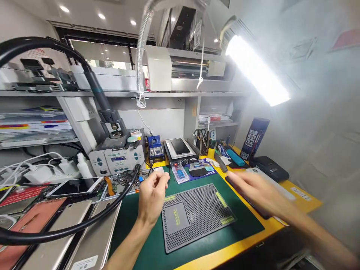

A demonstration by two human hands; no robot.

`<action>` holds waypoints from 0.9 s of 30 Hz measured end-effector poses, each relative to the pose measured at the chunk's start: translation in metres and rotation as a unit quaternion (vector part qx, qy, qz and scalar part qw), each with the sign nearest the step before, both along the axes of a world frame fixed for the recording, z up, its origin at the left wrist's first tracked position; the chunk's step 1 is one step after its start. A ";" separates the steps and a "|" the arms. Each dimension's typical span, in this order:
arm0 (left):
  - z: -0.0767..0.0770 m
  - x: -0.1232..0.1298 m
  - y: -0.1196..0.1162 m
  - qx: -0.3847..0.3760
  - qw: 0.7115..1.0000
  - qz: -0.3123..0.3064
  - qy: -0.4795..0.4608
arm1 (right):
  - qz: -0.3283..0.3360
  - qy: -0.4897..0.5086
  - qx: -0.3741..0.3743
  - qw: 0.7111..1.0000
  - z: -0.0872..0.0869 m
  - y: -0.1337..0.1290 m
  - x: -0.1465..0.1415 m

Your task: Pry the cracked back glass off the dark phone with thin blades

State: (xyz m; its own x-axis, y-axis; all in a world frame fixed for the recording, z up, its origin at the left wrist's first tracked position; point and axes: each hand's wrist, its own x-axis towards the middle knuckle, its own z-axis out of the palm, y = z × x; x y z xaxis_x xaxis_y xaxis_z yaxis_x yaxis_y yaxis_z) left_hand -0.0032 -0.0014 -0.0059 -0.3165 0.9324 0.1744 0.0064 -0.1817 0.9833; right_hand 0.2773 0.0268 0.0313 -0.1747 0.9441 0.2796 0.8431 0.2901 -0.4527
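Note:
My left hand (152, 195) is closed in a pinch above the left edge of a grey textured pad (205, 210). What its fingers hold, if anything, I cannot make out; a thin dark tip shows just above them. The pad lies on a green work mat (225, 247). To the right, my right hand (250, 185) is smeared by motion over a dark flat slab (260, 210). Its fingertips meet the near end of a grey stick-like tool (221, 162); whether they grip it is unclear.
At left, a black hose (84, 225) arches from a grey soldering station (118, 159) over several phones and tablets. Behind the mat stand a blue iron holder (155, 148), a device topped by a phone (180, 146) and a tool holder (201, 140). A bright lamp (255, 69) hangs at right.

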 end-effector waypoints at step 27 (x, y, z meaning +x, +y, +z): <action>-0.004 -0.007 0.008 -0.001 0.999 -0.016 0.045 | 0.007 -0.223 -0.115 0.968 0.015 0.224 -0.192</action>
